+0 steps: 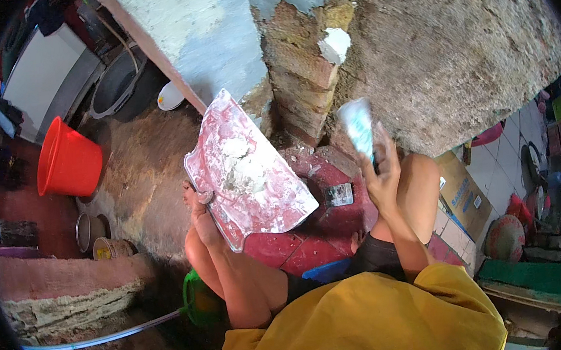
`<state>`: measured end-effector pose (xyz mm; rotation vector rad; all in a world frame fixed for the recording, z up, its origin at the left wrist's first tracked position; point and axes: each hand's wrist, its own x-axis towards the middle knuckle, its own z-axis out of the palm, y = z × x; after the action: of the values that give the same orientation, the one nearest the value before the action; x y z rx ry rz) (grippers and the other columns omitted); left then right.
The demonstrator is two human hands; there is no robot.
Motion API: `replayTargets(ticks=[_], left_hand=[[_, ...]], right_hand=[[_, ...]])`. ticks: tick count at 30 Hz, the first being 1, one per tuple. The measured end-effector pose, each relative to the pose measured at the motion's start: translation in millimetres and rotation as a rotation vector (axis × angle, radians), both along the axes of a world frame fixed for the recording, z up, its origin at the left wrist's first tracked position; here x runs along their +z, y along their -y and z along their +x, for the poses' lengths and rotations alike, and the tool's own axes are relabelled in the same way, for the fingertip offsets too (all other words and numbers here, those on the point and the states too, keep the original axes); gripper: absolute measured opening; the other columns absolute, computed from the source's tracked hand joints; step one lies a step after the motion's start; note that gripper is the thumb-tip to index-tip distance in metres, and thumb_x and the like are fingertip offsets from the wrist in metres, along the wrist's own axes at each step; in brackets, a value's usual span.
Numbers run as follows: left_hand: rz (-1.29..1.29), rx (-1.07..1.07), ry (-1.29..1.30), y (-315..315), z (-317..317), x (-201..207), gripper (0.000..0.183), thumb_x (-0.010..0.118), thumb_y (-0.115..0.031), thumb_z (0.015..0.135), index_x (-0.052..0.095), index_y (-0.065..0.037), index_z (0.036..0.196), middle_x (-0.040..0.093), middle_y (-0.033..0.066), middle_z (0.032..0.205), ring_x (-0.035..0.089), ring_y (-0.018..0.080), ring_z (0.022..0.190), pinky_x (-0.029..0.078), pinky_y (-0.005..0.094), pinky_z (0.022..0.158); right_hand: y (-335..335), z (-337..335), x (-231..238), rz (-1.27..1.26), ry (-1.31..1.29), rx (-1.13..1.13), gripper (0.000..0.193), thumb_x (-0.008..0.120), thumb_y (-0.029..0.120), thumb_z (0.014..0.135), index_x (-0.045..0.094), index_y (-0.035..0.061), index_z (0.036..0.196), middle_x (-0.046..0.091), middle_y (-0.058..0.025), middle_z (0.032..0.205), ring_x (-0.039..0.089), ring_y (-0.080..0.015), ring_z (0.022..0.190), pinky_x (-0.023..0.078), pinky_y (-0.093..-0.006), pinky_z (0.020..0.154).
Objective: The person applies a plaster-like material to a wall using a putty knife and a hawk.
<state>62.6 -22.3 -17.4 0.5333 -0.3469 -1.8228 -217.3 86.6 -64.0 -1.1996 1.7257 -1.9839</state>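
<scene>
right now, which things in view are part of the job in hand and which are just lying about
Seem part of the job:
smeared board, gripped by the left hand
white paste on it
blurred white-and-teal tool in the right hand

Seem just lying about:
red bucket
black tub
cardboard

A: Upper garment?
B: Shirt (353,322), mustard yellow, creased. Sleeves (463,292) short, wide, same cloth.
A: Lower?
B: Shorts (382,255), near-black, hems above knees (421,170).
A: Extremities?
B: Left hand (201,212), right hand (382,178), forearms (408,240): all bare.
</scene>
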Motion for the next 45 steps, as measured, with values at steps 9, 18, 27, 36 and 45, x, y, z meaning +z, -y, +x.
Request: replayTargets(ticks=[9,18,27,36,45], left_hand=[[-0.036,-0.016,0.183,-4,-6,9,0.051,0.050,-0.014,0.078,0.044,0.002,0.125,0.055,0.0198,0.119,0.059,0.0325,0.105,0.049,0.0457,0.092],[0.022,-0.024,0.149,-7,-15,10,0.051,0.051,-0.013,0.076,0.044,0.002,0.125,0.055,0.0196,0.119,0.058,0.0337,0.104,0.048,0.0472,0.093],[-0.001,-0.064,0.185,-5,-15,8,0.048,0.048,-0.010,0.078,0.043,-0.006,0.126,0.051,0.0151,0.123,0.054,0.0319,0.110,0.046,0.0456,0.097],[-0.010,-0.055,0.202,-2,-11,-2,0.049,0.047,-0.012,0.081,0.041,-0.004,0.129,0.051,0.0150,0.124,0.054,0.0311,0.111,0.045,0.0443,0.097],[0.080,-0.103,0.216,-8,-18,15,0.055,0.051,-0.017,0.080,0.040,0.000,0.131,0.052,0.0167,0.124,0.055,0.0315,0.110,0.046,0.0436,0.095]], right_hand=[[74,-2,24,-0.146,-0.095,-0.181,0.045,0.060,0.007,0.087,0.048,-0.0015,0.130,0.055,-0.0155,0.126,0.052,-0.0194,0.114,0.039,-0.0318,0.097],[91,-8,30,-0.135,-0.324,-0.362,0.044,0.063,0.005,0.082,0.055,0.0048,0.125,0.063,-0.0168,0.094,0.060,-0.0217,0.080,0.047,-0.0324,0.074],[99,-14,25,-0.135,-0.213,-0.272,0.042,0.062,0.009,0.085,0.053,-0.0022,0.125,0.059,-0.0182,0.119,0.056,-0.0220,0.110,0.042,-0.0327,0.094],[102,-16,10,-0.167,-0.238,-0.289,0.044,0.064,0.009,0.082,0.055,0.0012,0.124,0.064,-0.0185,0.102,0.062,-0.0219,0.090,0.047,-0.0323,0.081],[98,-18,8,-0.168,-0.236,-0.292,0.043,0.064,0.009,0.082,0.056,0.0015,0.123,0.064,-0.0173,0.102,0.061,-0.0198,0.091,0.046,-0.0316,0.082]])
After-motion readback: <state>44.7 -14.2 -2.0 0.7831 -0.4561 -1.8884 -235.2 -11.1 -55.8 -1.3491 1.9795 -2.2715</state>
